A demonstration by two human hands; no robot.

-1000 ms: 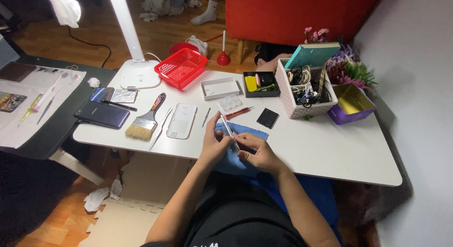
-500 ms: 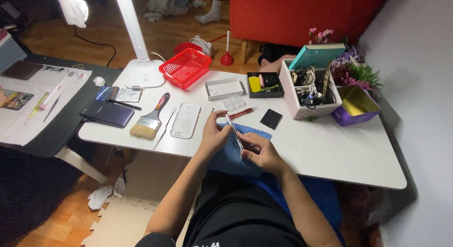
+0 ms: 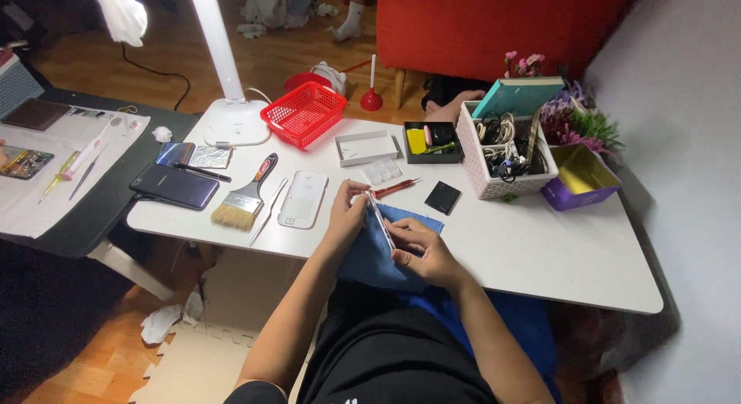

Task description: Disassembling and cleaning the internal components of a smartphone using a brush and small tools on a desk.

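Left of the bristle paintbrush (image 3: pixel 245 197) lies a dark rectangular smartphone (image 3: pixel 174 186), screen blank, while a white rectangular phone (image 3: pixel 303 199) lies just right.

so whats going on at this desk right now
A person sits at a white table and holds a thin, flat device edge-up between both hands. The left hand grips its far end and the right hand its near end, over a blue cloth. Laid out beyond the hands are a white phone, a paintbrush, a dark phone, a red-handled screwdriver and a red basket.
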